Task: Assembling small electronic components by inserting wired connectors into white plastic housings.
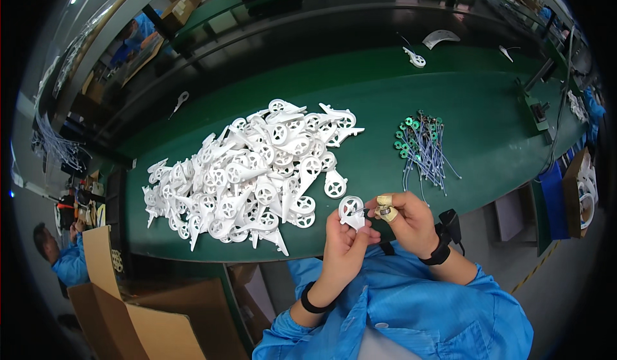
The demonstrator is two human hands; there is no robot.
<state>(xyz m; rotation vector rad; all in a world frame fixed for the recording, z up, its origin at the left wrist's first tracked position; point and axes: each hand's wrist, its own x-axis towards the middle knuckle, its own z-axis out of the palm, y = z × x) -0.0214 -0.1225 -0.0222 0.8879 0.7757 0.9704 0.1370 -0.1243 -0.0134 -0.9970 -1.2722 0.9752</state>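
My left hand (346, 247) grips a white plastic part (351, 211) by its narrow end, its round spoked head pointing up and away from me. Close to its right side is my right hand (411, 224), with pale yellow coverings on the thumb and forefinger. Those two fingertips are pinched together at the edge of the part. Something thin and dark shows between them and the part, too small to name. A large heap of similar white plastic parts (257, 174) lies to the left, and one of them (335, 184) rests just beyond my left hand.
Right of the heap lies a bunch of thin grey wires (424, 151) with green round ends. A green table (495, 122) carries everything. Farther back are a single white part (414, 58) and a curved white piece (441, 37). An open cardboard box (160, 331) stands at lower left.
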